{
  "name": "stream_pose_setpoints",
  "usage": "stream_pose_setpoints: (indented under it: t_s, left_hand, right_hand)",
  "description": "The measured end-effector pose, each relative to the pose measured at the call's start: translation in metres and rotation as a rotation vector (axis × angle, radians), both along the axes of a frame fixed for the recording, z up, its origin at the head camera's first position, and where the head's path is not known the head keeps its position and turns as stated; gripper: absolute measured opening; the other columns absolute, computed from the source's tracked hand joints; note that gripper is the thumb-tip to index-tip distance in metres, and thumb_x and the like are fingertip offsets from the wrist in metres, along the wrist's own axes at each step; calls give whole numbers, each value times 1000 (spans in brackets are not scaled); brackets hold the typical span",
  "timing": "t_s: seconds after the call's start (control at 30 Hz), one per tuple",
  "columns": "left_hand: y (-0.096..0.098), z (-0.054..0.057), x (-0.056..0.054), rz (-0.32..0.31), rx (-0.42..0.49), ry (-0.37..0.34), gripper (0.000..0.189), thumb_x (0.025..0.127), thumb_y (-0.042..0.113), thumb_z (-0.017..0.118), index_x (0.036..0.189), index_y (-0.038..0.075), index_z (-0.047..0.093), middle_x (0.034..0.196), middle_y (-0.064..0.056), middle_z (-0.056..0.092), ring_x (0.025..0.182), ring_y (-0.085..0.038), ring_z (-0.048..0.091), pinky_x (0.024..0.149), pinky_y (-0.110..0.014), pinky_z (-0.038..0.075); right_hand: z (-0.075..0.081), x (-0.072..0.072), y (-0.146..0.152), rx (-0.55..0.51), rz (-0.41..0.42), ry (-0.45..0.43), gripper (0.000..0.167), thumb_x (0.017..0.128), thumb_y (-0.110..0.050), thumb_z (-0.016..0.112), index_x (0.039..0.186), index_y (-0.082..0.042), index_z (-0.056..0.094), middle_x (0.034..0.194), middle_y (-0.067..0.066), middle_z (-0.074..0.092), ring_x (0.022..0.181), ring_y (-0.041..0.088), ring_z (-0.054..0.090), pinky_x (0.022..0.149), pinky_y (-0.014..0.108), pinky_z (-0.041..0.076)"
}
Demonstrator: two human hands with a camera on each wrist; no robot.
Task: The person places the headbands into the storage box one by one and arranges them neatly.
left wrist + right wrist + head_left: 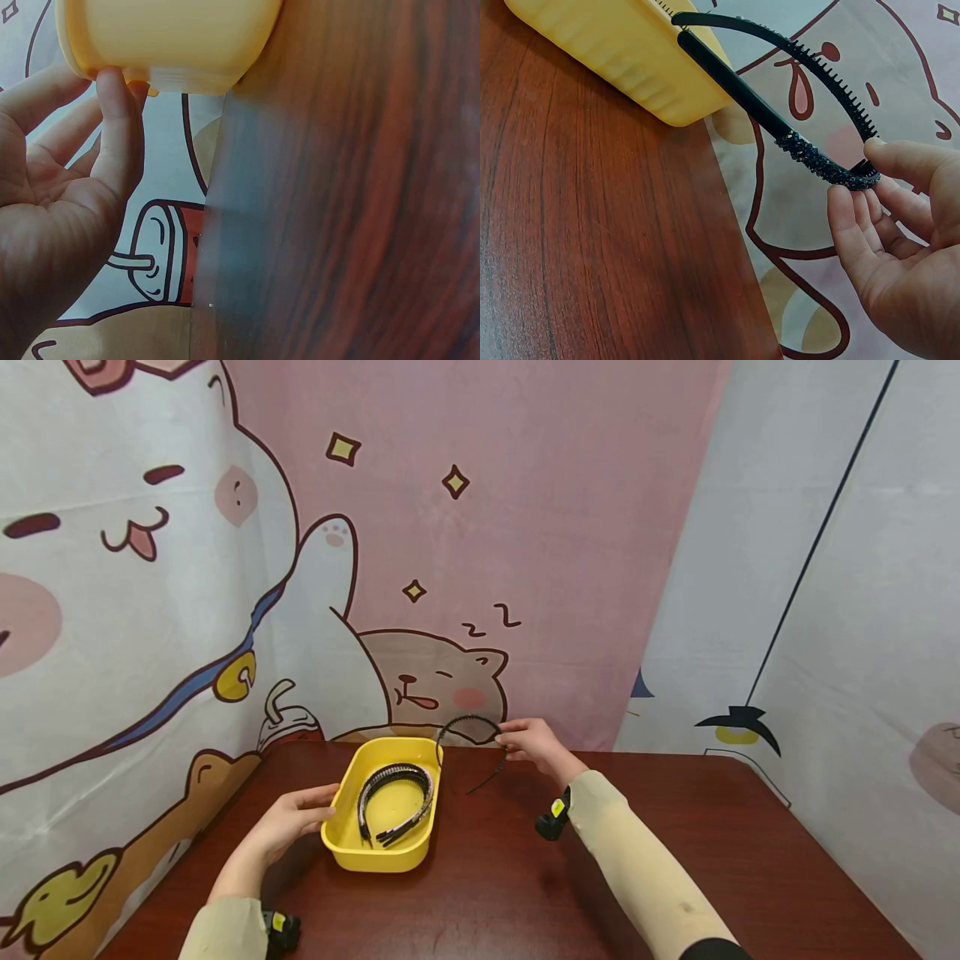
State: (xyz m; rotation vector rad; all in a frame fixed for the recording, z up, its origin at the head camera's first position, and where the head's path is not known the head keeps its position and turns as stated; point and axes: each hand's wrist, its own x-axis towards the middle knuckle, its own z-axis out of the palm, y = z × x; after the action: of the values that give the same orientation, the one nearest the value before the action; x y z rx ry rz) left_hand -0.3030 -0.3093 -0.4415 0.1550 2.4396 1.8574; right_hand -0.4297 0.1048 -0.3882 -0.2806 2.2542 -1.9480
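Observation:
A black headband (471, 717) is held up over the table, just right of the yellow plastic basin (378, 862). My right hand (536, 745) pinches it at the top of its curve between thumb and fingers. The right wrist view shows dark glittering beads (810, 159) on its outside and small teeth along its inside; its two ends point toward the basin. My left hand (288, 822) grips the basin's left rim, its fingertips against the yellow wall (169, 45) in the left wrist view. Inside the basin lie several dark headbands (397, 770), nested together in an arch.
The basin stands on a dark reddish-brown wooden table (495, 893), toward its left back part. Behind and beside the table hangs a printed cloth (570, 543) with cartoon cats. Each wrist carries a small black camera (552, 818).

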Motion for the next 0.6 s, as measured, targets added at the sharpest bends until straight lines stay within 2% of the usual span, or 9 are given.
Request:
stream_pose_setpoints:
  t_s: [0.13,0.33,0.6]
  left_hand:
    - [0,1,-1,1,-1,6,55,93,11,63,141,-6,44,138,-26,49,113,-30,60,89,-38,52]
    - [1,2,1,-7,-3,3,55,94,11,63,142,-6,43,139,-27,48,114,-31,59,89,-38,52]
    - [2,4,3,-12,6,7,55,94,11,62,142,-8,42,138,-28,48,114,-33,59,90,-41,51]
  right_hand:
    - [3,1,-3,1,1,-8,38,89,-4,66,125,8,59,95,9,64,76,18,57,79,42,56]
    - [2,3,-8,-6,-1,-12,37,89,-3,67,122,9,59,93,10,64,76,20,58,79,43,55]
    - [1,3,-13,-35,-2,-6,37,87,-1,67,121,11,59,87,8,64,75,20,58,68,34,57]
